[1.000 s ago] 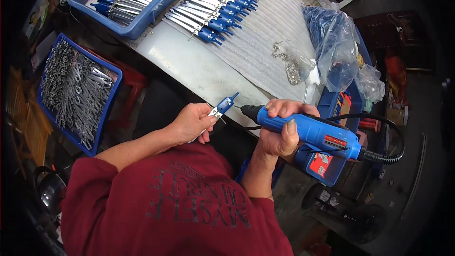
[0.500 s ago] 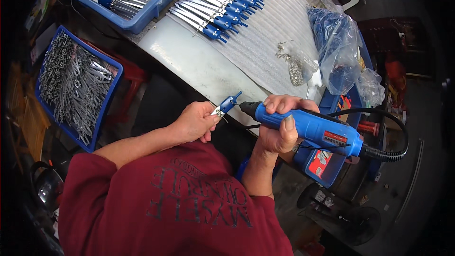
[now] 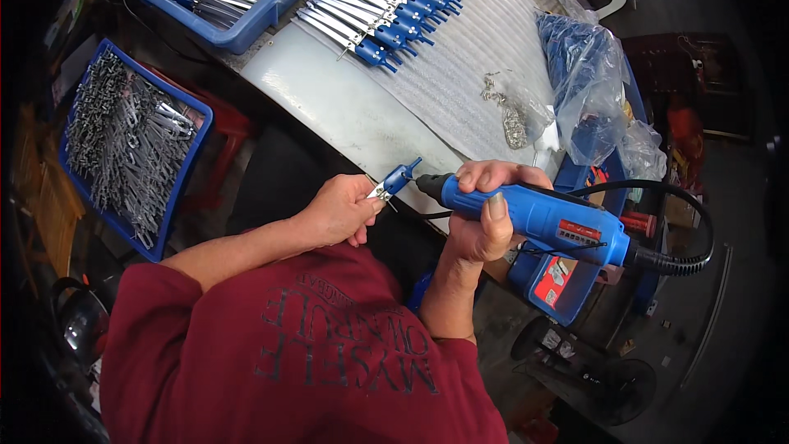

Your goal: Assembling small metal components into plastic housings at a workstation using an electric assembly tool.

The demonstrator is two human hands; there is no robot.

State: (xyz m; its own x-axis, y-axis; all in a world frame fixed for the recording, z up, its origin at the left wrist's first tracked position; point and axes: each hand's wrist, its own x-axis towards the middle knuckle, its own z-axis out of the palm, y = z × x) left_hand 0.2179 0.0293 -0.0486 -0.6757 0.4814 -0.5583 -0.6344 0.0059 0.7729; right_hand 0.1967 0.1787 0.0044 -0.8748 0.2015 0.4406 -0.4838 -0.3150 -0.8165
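Observation:
My left hand (image 3: 341,210) is closed on the metal end of a small part with a blue plastic handle (image 3: 399,177), whose blue tip points up and to the right. My right hand (image 3: 493,210) wraps round a blue electric screwdriver (image 3: 551,222), thumb on top of its body. The tool lies level, its black nose right beside the blue end of the part; whether the bit touches it I cannot make out. A black cable leaves the tool's rear and loops back behind it. Finished-looking metal strips with blue ends (image 3: 394,20) lie in a row on the table.
A blue tray (image 3: 234,37) of similar pieces stands at the table's far left. Lower left, a blue bin (image 3: 193,160) holds many metal strips. Small screws (image 3: 514,119) lie on the foam sheet (image 3: 460,74), near a plastic bag (image 3: 579,82). A fan (image 3: 612,382) stands lower right.
Both hands stay almost where they were, with the part and the screwdriver held nose to tip. The view has shifted very slightly.

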